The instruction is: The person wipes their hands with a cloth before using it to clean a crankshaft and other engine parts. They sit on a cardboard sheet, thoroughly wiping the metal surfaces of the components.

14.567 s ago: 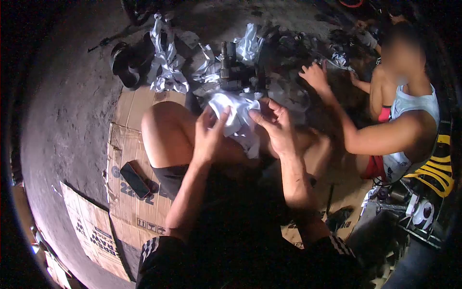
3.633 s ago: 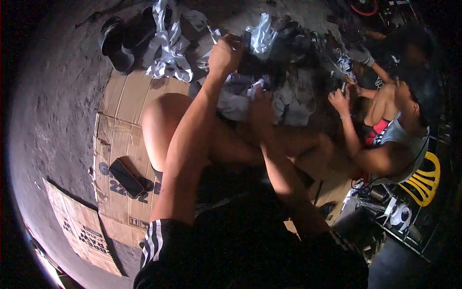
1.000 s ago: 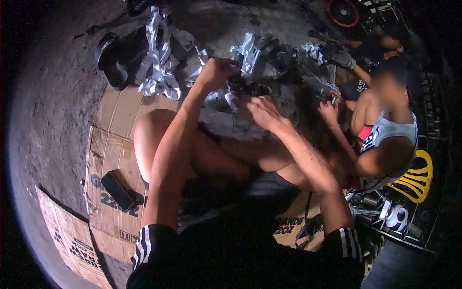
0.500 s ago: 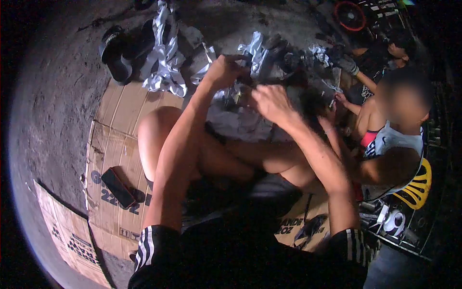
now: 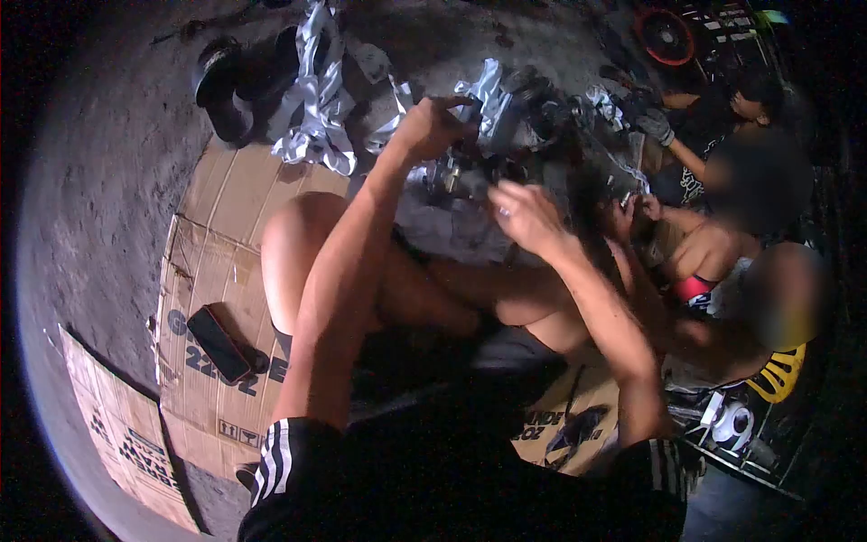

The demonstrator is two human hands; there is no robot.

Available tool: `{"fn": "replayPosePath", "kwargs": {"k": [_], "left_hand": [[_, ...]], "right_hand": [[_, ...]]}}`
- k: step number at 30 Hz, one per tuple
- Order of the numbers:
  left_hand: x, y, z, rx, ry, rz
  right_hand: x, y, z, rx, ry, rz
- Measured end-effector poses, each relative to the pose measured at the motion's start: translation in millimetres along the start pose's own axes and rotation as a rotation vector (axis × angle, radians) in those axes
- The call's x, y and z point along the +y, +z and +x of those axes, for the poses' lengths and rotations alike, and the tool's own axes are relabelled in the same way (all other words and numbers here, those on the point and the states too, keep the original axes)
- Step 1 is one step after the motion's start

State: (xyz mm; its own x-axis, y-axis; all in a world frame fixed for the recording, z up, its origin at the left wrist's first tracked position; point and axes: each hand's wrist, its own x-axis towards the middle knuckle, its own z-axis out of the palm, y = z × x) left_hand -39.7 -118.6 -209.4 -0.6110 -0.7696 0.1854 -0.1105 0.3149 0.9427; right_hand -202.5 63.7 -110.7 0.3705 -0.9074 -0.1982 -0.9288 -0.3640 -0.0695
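Observation:
My left hand [image 5: 433, 129] is closed, its fingers curled at a dark, greasy-looking part [image 5: 470, 122] whose kind I cannot make out. My right hand [image 5: 528, 217] hovers to the right and closer to me, smeared by motion; a small shiny spot, perhaps a ring, shows on one finger. Below my left hand a small brass-coloured piece [image 5: 452, 181] sits among dim metal parts. Just beyond my left hand lies a crumpled silvery cloth strip [image 5: 489, 95]. Dark parts [image 5: 542, 117] are heaped to its right, too dim to name.
I sit on flattened cardboard [image 5: 217, 262] with a phone [image 5: 219, 346] on it. More silvery strips [image 5: 316, 126] and dark sandals [image 5: 226, 108] lie beyond. Two people work at my right, one with a gloved hand [image 5: 655, 126]. A yellow plastic chair [image 5: 778, 372] stands near them.
My right hand has moved away from my left, toward me and to the right. My left hand stays nearly in place. The nearer person at my right has leaned lower.

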Motion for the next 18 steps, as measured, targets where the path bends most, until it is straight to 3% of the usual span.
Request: {"fn": "replayPosePath", "kwargs": {"k": [1,2,3,5,8,9,11,12,14,15,17,18], "left_hand": [[1.2,1.2,-1.1,-0.049,-0.015,0.008],[15.8,-4.1,-5.9,-0.098,-0.123,-0.188],[13.4,-3.0,-5.4,-0.105,-0.123,-0.186],[14.9,-4.2,-0.8,-0.091,0.014,-0.148],[27.3,-9.2,-5.9,-0.100,-0.075,-0.201],[29.0,-10.5,-6.7,-0.117,-0.126,-0.271],[22.8,-8.7,-5.3,-0.107,-0.104,-0.190],[21.5,-8.7,-5.5,-0.087,-0.082,-0.139],[17.9,-3.6,-9.1,-0.085,-0.071,-0.095],[14.2,-3.8,-6.4,-0.096,-0.054,-0.087],[14.2,-2.3,-6.3,-0.106,-0.038,-0.078],[15.5,-2.4,-6.4,-0.100,-0.069,-0.148]], "right_hand": [[-3.8,-15.0,4.0,0.179,0.059,0.184],[-5.4,-25.3,8.0,0.364,0.123,0.369],[-2.8,-29.2,13.8,0.495,0.090,0.396],[-5.5,-33.8,22.9,0.559,0.118,0.409],[-14.1,0.2,22.1,0.432,0.168,0.281],[-16.2,28.4,14.2,0.196,0.515,0.498],[7.6,99.0,-9.5,0.116,0.359,0.685],[4.3,80.4,-6.2,0.116,0.348,0.677],[-20.9,23.2,-6.4,0.055,0.144,0.250],[-24.4,14.1,-1.4,0.055,0.154,0.252],[-23.4,5.6,14.7,0.406,0.221,0.420],[-22.6,10.1,16.9,0.364,0.233,0.211]]}}
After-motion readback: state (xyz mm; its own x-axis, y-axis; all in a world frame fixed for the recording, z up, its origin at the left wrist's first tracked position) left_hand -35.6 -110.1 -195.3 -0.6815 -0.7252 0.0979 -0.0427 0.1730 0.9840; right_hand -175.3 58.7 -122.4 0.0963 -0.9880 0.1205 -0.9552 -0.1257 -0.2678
